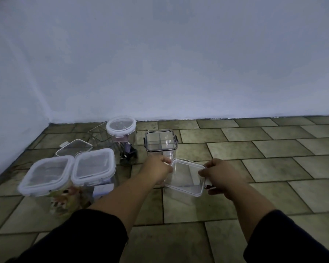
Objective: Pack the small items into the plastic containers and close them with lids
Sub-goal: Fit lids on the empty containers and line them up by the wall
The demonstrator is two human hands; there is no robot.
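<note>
Two hands on this clear lid [186, 177] now, left hand [158, 170] and right hand [217, 175] pinching opposite edges over its container on the tiled floor [254, 158] (contents hidden), so next I'd press the clips down evenly.

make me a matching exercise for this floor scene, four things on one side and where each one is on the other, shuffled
Things:
1. round container
2. dark-rimmed container
3. clear lid
4. loose lid

Places:
A. held between both hands
B. flat on the floor behind the two white-lidded containers on the left
C. farthest back, near the wall
D. just beyond the hands, standing alone

Pairs: 1-C, 2-D, 3-A, 4-B. The left hand and right hand grip opposite edges of the clear lid.
</note>
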